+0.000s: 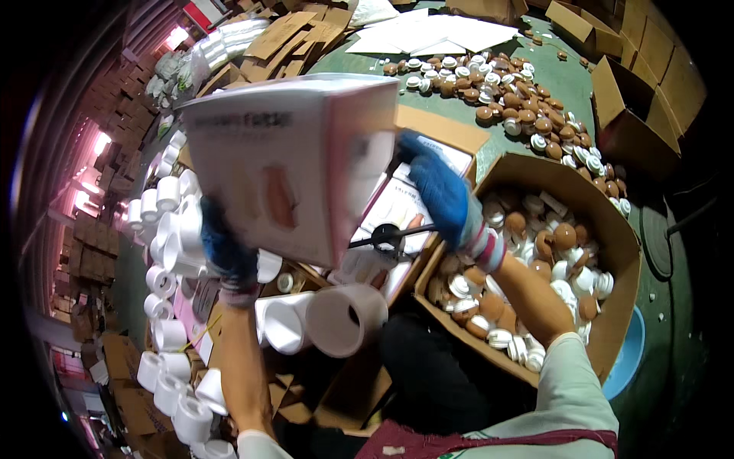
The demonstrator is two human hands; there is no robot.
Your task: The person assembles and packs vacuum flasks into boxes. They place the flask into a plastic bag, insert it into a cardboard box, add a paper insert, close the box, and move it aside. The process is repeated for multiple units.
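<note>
A white and pink printed cardboard box, blurred and tilted, is held up in front of me. My left hand, in a blue-coated glove, grips its lower left side, with some fingers hidden. At the box's right edge is my right hand, gloved alike, its blurred fingertips against it. A black rod with a round black piece runs between the box and my right hand; whether I hold it is unclear. Below, similar printed boxes sit in an open brown carton. White cylinders stand near my knees.
A large carton of brown and white round parts stands at right, beside a blue basin. More such parts lie across the green floor. White cylinders crowd the left. Flattened cardboard and white sheets lie ahead.
</note>
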